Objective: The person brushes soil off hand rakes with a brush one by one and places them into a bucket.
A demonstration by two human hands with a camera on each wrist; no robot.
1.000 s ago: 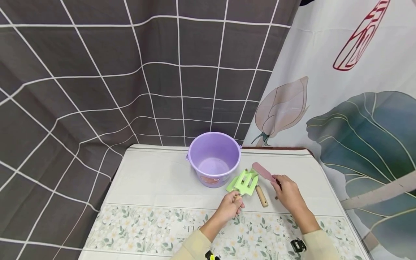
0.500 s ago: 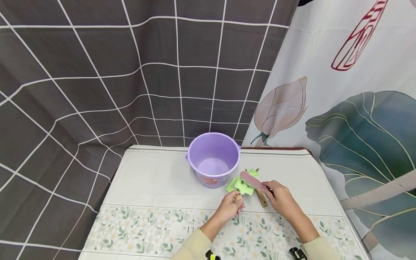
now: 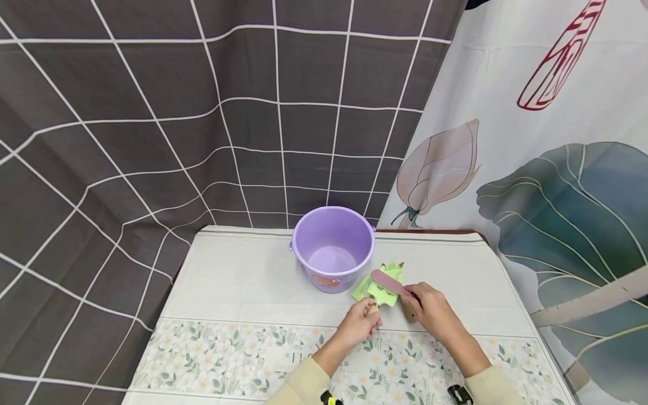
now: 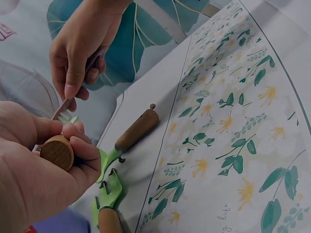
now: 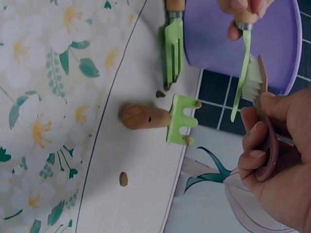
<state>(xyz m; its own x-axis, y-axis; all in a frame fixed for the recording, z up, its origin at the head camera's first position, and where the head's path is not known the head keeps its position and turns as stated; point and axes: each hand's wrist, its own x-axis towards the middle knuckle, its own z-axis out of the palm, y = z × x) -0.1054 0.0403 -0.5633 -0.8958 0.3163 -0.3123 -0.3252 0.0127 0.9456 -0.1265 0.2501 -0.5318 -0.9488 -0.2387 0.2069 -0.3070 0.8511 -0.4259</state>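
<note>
My left hand (image 3: 356,325) grips the wooden handle (image 4: 57,152) of a small green garden fork, held above the table. In my right hand (image 5: 286,150) is a pink brush (image 5: 270,141) with pale bristles (image 5: 251,81). Those bristles press against the face of the green fork (image 5: 242,73). Seen from the head, the brush lies across the fork's prongs and hides part of them. Below, a green rake (image 5: 181,121) with a wooden handle and a second green fork (image 5: 173,48) rest on the table, brown dirt on their tips.
A purple bucket (image 3: 329,278) stands behind the tools, near the table's back edge. Brown crumbs lie on the white tabletop, one lump (image 5: 123,179) beside the rake. A floral strip (image 3: 228,349) crosses the table's front. Dark checked cloth (image 3: 253,135) hangs behind.
My right hand has moved left and brought the brush from beside the fork onto its prongs, then shifted slightly further left. The left hand holds the fork in nearly the same place.
</note>
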